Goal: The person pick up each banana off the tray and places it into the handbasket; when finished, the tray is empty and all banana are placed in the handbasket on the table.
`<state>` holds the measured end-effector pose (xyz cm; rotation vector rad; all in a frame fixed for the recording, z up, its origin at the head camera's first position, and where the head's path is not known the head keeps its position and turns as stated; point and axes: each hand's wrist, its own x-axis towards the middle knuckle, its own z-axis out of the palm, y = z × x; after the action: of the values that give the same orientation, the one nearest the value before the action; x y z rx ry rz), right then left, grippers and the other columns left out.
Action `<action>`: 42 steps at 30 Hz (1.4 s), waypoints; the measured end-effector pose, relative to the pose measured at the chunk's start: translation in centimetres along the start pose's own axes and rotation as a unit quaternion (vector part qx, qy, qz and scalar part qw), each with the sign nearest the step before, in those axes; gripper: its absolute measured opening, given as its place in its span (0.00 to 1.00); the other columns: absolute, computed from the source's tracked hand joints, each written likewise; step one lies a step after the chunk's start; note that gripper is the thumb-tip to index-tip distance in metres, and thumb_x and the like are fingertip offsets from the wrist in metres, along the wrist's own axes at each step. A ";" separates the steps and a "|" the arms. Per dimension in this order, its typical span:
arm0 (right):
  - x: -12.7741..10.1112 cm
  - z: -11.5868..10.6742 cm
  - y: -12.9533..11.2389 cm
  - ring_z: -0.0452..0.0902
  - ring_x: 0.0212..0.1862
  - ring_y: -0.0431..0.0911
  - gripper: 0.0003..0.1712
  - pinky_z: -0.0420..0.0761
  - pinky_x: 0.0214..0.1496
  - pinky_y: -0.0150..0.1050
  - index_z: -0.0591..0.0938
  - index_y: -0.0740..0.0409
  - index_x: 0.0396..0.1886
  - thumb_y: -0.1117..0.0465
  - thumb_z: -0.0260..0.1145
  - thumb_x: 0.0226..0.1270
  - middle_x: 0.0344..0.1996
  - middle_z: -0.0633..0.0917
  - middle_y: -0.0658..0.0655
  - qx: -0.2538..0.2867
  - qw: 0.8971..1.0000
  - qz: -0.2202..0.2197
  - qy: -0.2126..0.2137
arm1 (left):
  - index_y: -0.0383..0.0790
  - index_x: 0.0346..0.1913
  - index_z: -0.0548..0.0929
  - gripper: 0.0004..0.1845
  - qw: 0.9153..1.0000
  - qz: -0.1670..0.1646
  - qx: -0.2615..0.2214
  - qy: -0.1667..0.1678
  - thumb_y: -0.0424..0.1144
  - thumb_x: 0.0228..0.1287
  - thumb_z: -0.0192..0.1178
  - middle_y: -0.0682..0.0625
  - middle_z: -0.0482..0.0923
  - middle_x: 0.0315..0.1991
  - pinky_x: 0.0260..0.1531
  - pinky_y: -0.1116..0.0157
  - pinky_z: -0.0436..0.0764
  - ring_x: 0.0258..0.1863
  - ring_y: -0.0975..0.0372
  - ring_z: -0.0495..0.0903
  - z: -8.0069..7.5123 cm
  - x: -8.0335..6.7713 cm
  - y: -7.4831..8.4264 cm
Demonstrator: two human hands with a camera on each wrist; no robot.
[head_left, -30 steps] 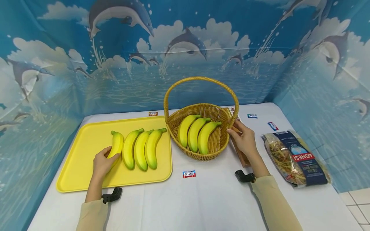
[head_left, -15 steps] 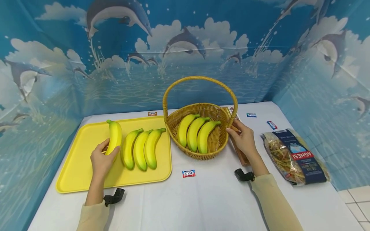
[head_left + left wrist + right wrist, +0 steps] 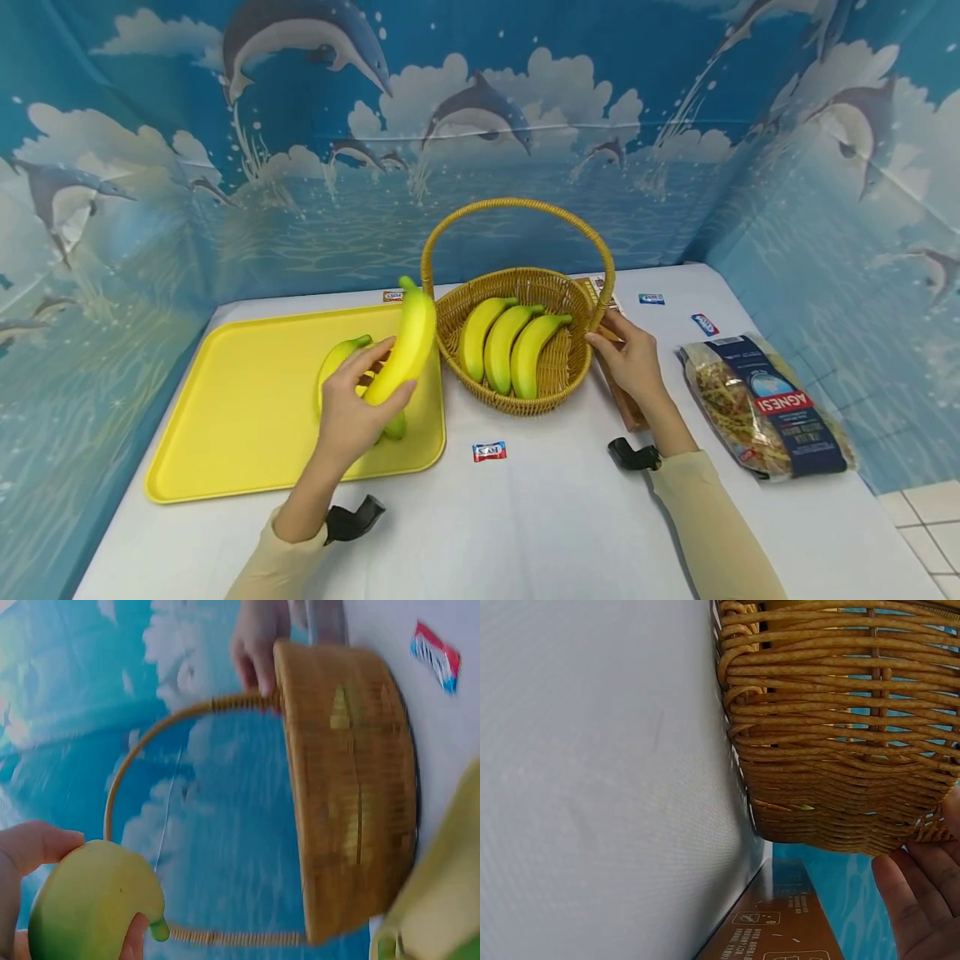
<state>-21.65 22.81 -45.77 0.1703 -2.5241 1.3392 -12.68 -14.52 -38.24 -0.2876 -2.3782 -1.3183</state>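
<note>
My left hand (image 3: 352,421) grips a yellow banana (image 3: 411,337) by its lower part, stem up, above the right side of the yellow tray (image 3: 247,408). Behind that hand, bananas (image 3: 332,367) lie on the tray, largely covered by it. A wicker basket (image 3: 525,407) with a tall hoop handle stands right of the tray and holds three bananas (image 3: 498,346) side by side. At the basket's right rim, my right hand (image 3: 633,354) pinches the edge near the handle's foot. In the right wrist view, its fingertips (image 3: 896,889) touch the woven side.
A brown box (image 3: 772,926) lies beside the basket, partly under my right hand. Farther right is a bag of pasta (image 3: 780,412). Small wrapped sweets are scattered about, one red and blue (image 3: 489,451) in front of the basket. A dolphin-print cloth (image 3: 480,192) encloses the back and sides.
My left hand has lifted the leftmost banana off the tray and carried it right, over the other bananas, toward the basket. My right hand has stayed at the basket's rim.
</note>
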 end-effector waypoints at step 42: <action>-0.1 0.0 0.1 0.79 0.57 0.62 0.31 0.80 0.53 0.53 0.72 0.57 0.69 0.55 0.65 0.69 0.62 0.78 0.65 -0.004 1.000 -0.009 0.002 | 0.39 0.67 0.74 0.32 0.970 -0.060 0.079 -0.222 0.48 0.61 0.66 0.43 0.77 0.62 0.58 0.55 0.77 0.61 0.52 0.75 20.0 4.8 2.4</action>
<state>-21.59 22.87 -45.90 0.1868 -2.5182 1.3204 -21.02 3.59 -43.77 -0.4357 -2.8975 -1.2032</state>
